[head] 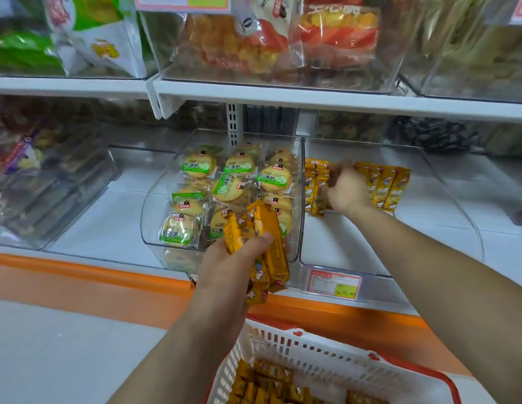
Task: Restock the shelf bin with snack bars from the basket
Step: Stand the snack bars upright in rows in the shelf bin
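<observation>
You are gripping a bundle of yellow-wrapped snack bars (262, 228) in your left hand (224, 269), fingers and thumb wrapping round the middle of it, and the bundle is standing roughly upright in front of the shelves, above the near corner of the basket (283, 342). Your right hand (345, 191) is sitting low inside the clear shelf bin (356, 243), towards its back, with the fingers curling downward; they are blurring there, so you cannot tell whether they are pinching a bar or only touching one. Bars of the same kind are lying flat in the bin on both sides of that hand: a neat row of bars (385, 185) just to its right, and a smaller cluster of bars (313, 185) against the bin's left wall. The front part of the bin floor is showing bare white. The basket, white lattice with a red rim, is sitting below your arms at the bottom of the view, and loose bars (271, 383) are lying in it. Just left of the shelf bin, a second clear bin (154, 205) is holding round biscuit packs (233, 182) with green labels. A price tag (334, 282) is hanging on the shelf bin's front
</observation>
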Tool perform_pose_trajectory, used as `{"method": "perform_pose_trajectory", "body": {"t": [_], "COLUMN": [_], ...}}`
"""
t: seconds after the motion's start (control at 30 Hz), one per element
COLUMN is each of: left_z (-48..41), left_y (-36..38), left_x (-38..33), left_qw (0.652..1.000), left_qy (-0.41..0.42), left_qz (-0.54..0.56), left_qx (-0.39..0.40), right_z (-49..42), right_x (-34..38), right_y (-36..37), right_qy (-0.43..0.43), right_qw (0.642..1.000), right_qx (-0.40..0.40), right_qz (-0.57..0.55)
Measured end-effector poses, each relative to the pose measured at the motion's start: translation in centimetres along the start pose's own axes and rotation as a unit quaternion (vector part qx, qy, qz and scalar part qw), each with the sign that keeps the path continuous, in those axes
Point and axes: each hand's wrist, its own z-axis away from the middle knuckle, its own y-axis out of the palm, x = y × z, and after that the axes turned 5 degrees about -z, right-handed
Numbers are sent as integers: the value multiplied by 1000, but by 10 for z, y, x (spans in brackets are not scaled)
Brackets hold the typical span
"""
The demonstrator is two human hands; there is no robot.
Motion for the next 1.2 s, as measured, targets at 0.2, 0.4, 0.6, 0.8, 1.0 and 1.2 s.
{"method": "perform_pose_trajectory", "body": {"t": [0.2,0.4,0.6,0.8,1.0,1.2], "left_z": [7,28,55,66,65,56], "left_y": [9,25,48,57,57,52], "left_x": [-1,7,19,25,30,30], "left_qw": [999,994,983,980,981,986], "left_qy": [-3,4,15,21,-5,18], "left_qz": [-23,-47,-84,-88,-76,-97], "left_qx": [24,97,163,175,177,132], "right_z": [50,173,222,223,220,213], "right_x": [30,67,61,45,32,30], "right_y": [-58,-132,-153,-167,-180,-184], "right_qy": [-11,44,62,37,28,42], "right_qw": [998,912,910,903,863,876], "right_qx": [21,230,225,223,238,252], "right_qz": [-51,-337,-344,-366,-445,-410]}}
